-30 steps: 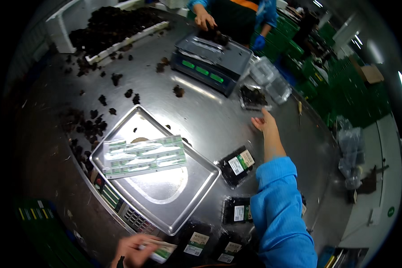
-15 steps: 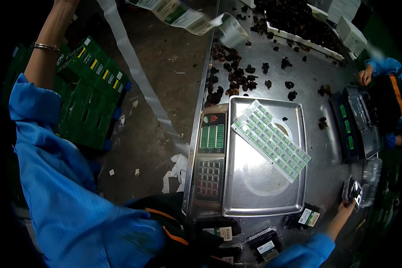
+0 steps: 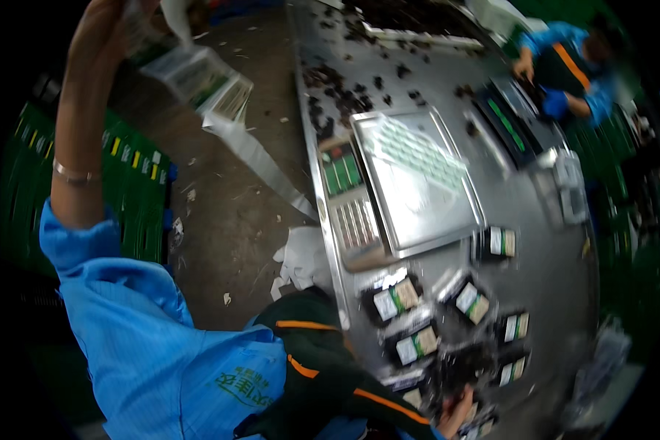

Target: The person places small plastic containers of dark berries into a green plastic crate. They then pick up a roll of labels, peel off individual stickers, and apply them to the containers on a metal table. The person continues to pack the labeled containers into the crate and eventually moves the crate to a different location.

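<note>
Step in hand, by judgement: your left hand is managing a label strip while your right hand is attending to a dark-filled container. Any next move seems to be calling for control of the strip's slack and for the container lying flat.

Metal table (image 3: pixel 532 220), one: bearing the stock below.
Green crates (image 3: pixel 136 198), several: standing low on your left.
Weighing tray (image 3: pixel 436 213), one: resting on a scale and holding a label sheet (image 3: pixel 418 150), lying slantwise.
White foam box (image 3: pixel 429 37), one: sitting at the far edge, holding a heap of dark pieces.
Clear containers (image 3: pixel 570 191), a cluster: lying near the co-worker's scale (image 3: pixel 513 125); any contents are too blurred to tell.
Labelled packs (image 3: pixel 396 297), at least six: lying close together below the weighing tray, showing dark contents around their labels.
Dark-filled container (image 3: pixel 465 365), one: lying among those packs, showing no label.
Label strip (image 3: pixel 224 92), one: hanging below your raised hand, over the floor.
Left hand (image 3: pixel 106 22): blurring at the top edge; you cannot tell its opening or its grip.
Right hand (image 3: pixel 456 414): fingers partly curling at the container's near edge, seemingly touching; you cannot tell whether it is gripping.
</note>
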